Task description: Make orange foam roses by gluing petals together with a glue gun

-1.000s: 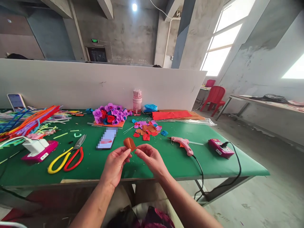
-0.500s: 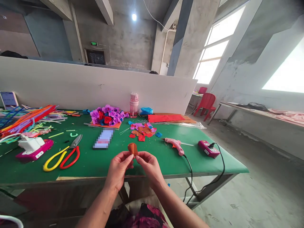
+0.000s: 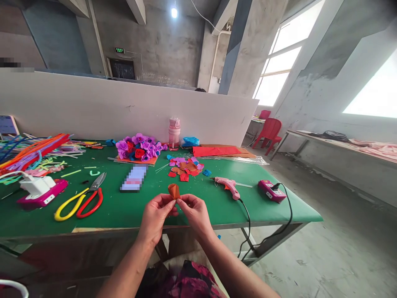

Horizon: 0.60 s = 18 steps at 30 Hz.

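Between my two hands, above the front of the green table (image 3: 198, 213), is a small rolled orange-brown paper flower (image 3: 174, 191). My left hand (image 3: 159, 213) pinches its base from the left, with thumb and fingers closed. From the right, my right hand (image 3: 192, 210) grips the same base between thumb and fingertips. The flower's rolled upper part points up and away from me; its lower end is hidden by my fingers. Just beyond lies a pile of cut paper petals (image 3: 186, 167) in purple, red, brown and blue.
Scissors (image 3: 88, 194) and a phone (image 3: 134, 178) lie to the left. A pink glue gun (image 3: 228, 187) and a power strip (image 3: 272, 191) are on the right. Behind stand purple and red paper flowers (image 3: 141, 147), a pink bottle (image 3: 174, 133) and a white partition (image 3: 130, 107).
The paper flower has turned and now stands more upright, its rolled top showing more above my fingertips. Both hands keep their pinch. The whole view has shifted slightly.
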Each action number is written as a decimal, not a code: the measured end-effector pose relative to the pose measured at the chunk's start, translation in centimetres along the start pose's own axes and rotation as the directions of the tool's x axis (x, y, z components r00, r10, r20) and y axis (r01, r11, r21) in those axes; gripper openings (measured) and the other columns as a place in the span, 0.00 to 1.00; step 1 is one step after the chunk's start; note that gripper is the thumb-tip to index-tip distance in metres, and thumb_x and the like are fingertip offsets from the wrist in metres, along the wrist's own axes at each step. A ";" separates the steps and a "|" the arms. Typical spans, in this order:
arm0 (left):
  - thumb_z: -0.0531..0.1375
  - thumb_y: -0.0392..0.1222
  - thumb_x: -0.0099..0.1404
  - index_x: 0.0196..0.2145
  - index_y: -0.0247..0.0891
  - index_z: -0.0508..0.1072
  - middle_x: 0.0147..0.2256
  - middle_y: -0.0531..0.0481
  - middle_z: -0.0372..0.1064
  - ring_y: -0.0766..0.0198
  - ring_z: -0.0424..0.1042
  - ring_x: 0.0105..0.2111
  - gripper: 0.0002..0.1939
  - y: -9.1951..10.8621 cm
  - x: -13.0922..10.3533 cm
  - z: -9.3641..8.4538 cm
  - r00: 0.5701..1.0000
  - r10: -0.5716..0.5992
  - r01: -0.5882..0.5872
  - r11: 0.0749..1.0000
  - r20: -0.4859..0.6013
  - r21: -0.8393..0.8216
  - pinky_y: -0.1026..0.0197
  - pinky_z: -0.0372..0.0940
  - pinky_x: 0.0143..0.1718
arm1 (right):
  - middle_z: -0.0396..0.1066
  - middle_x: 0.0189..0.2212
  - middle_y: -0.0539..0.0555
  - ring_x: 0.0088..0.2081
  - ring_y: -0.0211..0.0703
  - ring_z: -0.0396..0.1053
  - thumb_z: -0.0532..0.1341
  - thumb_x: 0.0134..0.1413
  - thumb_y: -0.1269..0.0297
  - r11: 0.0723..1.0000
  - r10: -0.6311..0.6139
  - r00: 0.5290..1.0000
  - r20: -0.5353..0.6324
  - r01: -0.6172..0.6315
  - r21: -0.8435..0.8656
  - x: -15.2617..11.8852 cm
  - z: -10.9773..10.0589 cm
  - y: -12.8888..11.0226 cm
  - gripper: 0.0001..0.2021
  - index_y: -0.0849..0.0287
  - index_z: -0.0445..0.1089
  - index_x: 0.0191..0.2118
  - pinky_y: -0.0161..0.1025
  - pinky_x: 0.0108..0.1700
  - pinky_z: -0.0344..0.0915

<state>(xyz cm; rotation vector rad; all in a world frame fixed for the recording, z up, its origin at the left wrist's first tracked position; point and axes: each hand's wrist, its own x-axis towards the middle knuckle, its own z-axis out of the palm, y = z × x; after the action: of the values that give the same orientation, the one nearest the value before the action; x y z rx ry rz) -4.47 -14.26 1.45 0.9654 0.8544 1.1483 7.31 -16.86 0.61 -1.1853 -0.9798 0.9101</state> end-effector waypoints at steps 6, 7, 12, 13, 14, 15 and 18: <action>0.70 0.45 0.44 0.27 0.34 0.74 0.25 0.52 0.72 0.69 0.67 0.22 0.15 0.3 -0.2 0.3 0.996 0.079 -0.076 0.993 -0.030 0.090 0.66 0.65 0.22 | 0.77 0.29 0.56 0.31 0.44 0.71 0.62 0.46 0.59 0.990 -0.055 0.998 -0.014 0.053 -0.127 -0.6 0.1 -0.2 0.11 0.61 0.76 0.31 0.37 0.32 0.66; 0.70 0.45 0.44 0.27 0.34 0.74 0.24 0.52 0.72 0.69 0.66 0.21 0.15 0.3 -0.2 0.3 0.996 0.084 -0.080 0.992 -0.034 0.099 0.66 0.65 0.22 | 0.76 0.29 0.56 0.31 0.45 0.71 0.62 0.46 0.60 0.989 -0.058 0.998 -0.016 0.056 -0.138 -0.7 0.1 -0.2 0.10 0.61 0.76 0.31 0.37 0.32 0.66; 0.69 0.46 0.46 0.27 0.35 0.73 0.23 0.53 0.70 0.69 0.65 0.20 0.14 0.2 -0.4 0.5 0.994 0.106 -0.103 0.984 -0.013 0.142 0.66 0.64 0.22 | 0.75 0.26 0.54 0.27 0.42 0.70 0.62 0.45 0.60 0.987 -0.062 0.998 -0.017 0.059 -0.151 -0.5 0.2 -0.2 0.09 0.61 0.73 0.28 0.36 0.30 0.65; 0.69 0.46 0.46 0.27 0.35 0.73 0.23 0.53 0.70 0.69 0.65 0.20 0.14 0.1 -0.4 0.5 0.993 0.116 -0.114 0.981 -0.006 0.155 0.66 0.64 0.22 | 0.75 0.25 0.53 0.26 0.41 0.69 0.62 0.45 0.60 0.986 -0.061 0.998 -0.019 0.057 -0.153 -0.5 0.2 -0.1 0.08 0.61 0.73 0.27 0.36 0.29 0.64; 0.68 0.46 0.47 0.27 0.35 0.73 0.23 0.53 0.70 0.70 0.65 0.20 0.14 0.1 -0.5 0.5 0.992 0.124 -0.122 0.978 -0.001 0.167 0.66 0.64 0.22 | 0.74 0.24 0.53 0.26 0.41 0.69 0.61 0.45 0.60 0.986 -0.059 0.998 -0.021 0.055 -0.157 -0.4 0.2 -0.1 0.08 0.60 0.72 0.27 0.36 0.28 0.64; 0.68 0.46 0.47 0.27 0.35 0.73 0.23 0.53 0.70 0.69 0.65 0.20 0.13 0.1 -0.5 0.5 0.992 0.128 -0.127 0.976 0.003 0.175 0.66 0.64 0.22 | 0.74 0.24 0.52 0.25 0.40 0.68 0.61 0.46 0.61 0.985 -0.058 0.998 -0.023 0.053 -0.164 -0.4 0.1 -0.1 0.08 0.60 0.72 0.27 0.35 0.28 0.63; 0.68 0.45 0.47 0.29 0.35 0.74 0.24 0.52 0.71 0.68 0.66 0.21 0.14 0.1 -0.7 0.5 0.993 0.111 -0.116 0.979 0.038 0.170 0.66 0.65 0.24 | 0.74 0.24 0.52 0.26 0.41 0.68 0.60 0.46 0.62 0.973 -0.077 0.996 -0.035 0.068 -0.223 -0.4 0.1 0.0 0.07 0.60 0.72 0.26 0.35 0.30 0.63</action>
<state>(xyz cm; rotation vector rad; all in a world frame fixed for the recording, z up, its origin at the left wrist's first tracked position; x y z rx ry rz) -4.20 -15.00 1.74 1.1827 0.8953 1.1690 7.11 -17.19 0.60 -1.3416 -1.1032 0.7276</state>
